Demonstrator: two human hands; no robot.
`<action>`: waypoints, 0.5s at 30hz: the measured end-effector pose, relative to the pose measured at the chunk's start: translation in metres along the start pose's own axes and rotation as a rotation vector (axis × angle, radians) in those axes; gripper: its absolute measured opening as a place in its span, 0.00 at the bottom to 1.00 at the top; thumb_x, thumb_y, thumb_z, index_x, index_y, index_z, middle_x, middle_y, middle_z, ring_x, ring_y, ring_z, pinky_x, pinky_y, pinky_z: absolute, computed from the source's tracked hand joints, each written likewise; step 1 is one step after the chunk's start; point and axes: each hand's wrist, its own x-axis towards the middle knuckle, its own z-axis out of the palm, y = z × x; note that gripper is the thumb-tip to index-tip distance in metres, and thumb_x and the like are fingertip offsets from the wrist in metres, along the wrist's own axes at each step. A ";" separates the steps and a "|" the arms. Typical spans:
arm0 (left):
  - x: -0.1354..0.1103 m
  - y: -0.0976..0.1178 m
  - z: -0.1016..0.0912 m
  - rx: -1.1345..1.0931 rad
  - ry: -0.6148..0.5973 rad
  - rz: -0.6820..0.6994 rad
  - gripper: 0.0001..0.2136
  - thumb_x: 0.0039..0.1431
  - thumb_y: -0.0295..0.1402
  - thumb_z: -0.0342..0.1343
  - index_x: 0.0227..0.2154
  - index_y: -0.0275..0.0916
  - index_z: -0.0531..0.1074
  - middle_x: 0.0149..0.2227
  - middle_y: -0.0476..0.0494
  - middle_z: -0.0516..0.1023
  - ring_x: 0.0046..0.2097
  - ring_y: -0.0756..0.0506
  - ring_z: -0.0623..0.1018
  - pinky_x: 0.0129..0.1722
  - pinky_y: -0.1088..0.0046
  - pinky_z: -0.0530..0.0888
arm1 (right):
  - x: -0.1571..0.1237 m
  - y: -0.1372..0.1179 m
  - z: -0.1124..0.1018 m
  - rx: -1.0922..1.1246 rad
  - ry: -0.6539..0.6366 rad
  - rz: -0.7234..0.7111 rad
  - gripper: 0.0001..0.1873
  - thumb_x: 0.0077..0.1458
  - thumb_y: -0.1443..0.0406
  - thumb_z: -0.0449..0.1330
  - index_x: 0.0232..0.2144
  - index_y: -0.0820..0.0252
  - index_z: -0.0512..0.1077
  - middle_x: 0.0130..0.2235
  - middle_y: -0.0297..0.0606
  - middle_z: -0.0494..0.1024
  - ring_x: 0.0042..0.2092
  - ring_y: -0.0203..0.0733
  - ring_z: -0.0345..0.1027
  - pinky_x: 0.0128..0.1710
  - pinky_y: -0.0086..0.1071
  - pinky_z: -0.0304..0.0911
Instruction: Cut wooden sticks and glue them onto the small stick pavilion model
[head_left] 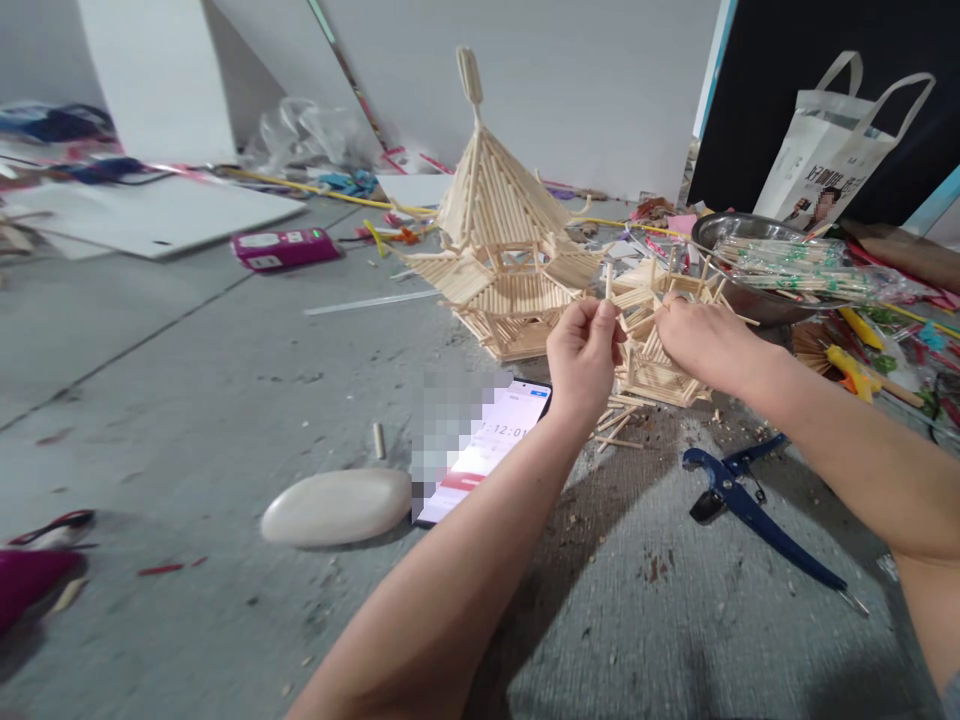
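Note:
My left hand is closed in a pinch around a short wooden stick that stands up beside a small chopstick frame on the grey floor. My right hand rests on the top of that same small frame, fingers curled over its sticks. Just behind stands a tall pagoda model built of wooden sticks, with a pointed roof and spire. A few loose sticks lie under the frame.
A phone with a timer screen and a smooth pale stone lie at my left forearm. Blue-handled cutters lie at right. A metal bowl with packed chopsticks, a white tote bag and colourful clutter fill the back right.

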 end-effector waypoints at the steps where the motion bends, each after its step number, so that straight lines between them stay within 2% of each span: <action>1: 0.000 -0.001 0.000 -0.002 -0.001 -0.001 0.12 0.52 0.41 0.53 0.22 0.39 0.63 0.15 0.56 0.63 0.14 0.57 0.61 0.13 0.80 0.57 | -0.001 0.002 -0.002 -0.026 -0.006 0.017 0.20 0.50 0.77 0.41 0.38 0.72 0.69 0.35 0.54 0.73 0.31 0.45 0.68 0.26 0.35 0.54; 3: 0.001 -0.002 -0.001 -0.005 -0.003 -0.001 0.12 0.52 0.41 0.53 0.22 0.39 0.64 0.15 0.56 0.63 0.14 0.57 0.61 0.12 0.80 0.56 | -0.003 0.007 -0.008 -0.098 -0.003 0.058 0.19 0.53 0.75 0.40 0.41 0.71 0.67 0.40 0.55 0.71 0.33 0.46 0.68 0.25 0.35 0.53; 6: 0.002 -0.003 -0.002 -0.010 -0.005 -0.002 0.12 0.53 0.41 0.53 0.22 0.39 0.64 0.16 0.55 0.64 0.14 0.57 0.61 0.12 0.80 0.56 | -0.006 0.016 -0.011 -0.124 0.119 0.076 0.17 0.57 0.70 0.40 0.41 0.69 0.66 0.43 0.52 0.69 0.33 0.45 0.67 0.25 0.33 0.51; 10: 0.002 -0.003 -0.001 -0.019 -0.005 -0.002 0.12 0.53 0.41 0.53 0.22 0.39 0.63 0.15 0.55 0.63 0.14 0.57 0.60 0.12 0.80 0.56 | -0.014 0.023 -0.006 -0.106 0.175 0.076 0.17 0.59 0.67 0.41 0.37 0.66 0.68 0.39 0.47 0.71 0.33 0.42 0.65 0.24 0.32 0.50; 15: 0.001 -0.003 -0.001 -0.029 -0.003 0.004 0.11 0.53 0.39 0.53 0.22 0.39 0.63 0.16 0.55 0.63 0.15 0.57 0.61 0.13 0.79 0.56 | -0.024 0.016 0.005 -0.073 0.245 0.058 0.14 0.58 0.68 0.44 0.33 0.65 0.70 0.37 0.45 0.72 0.40 0.44 0.63 0.30 0.33 0.54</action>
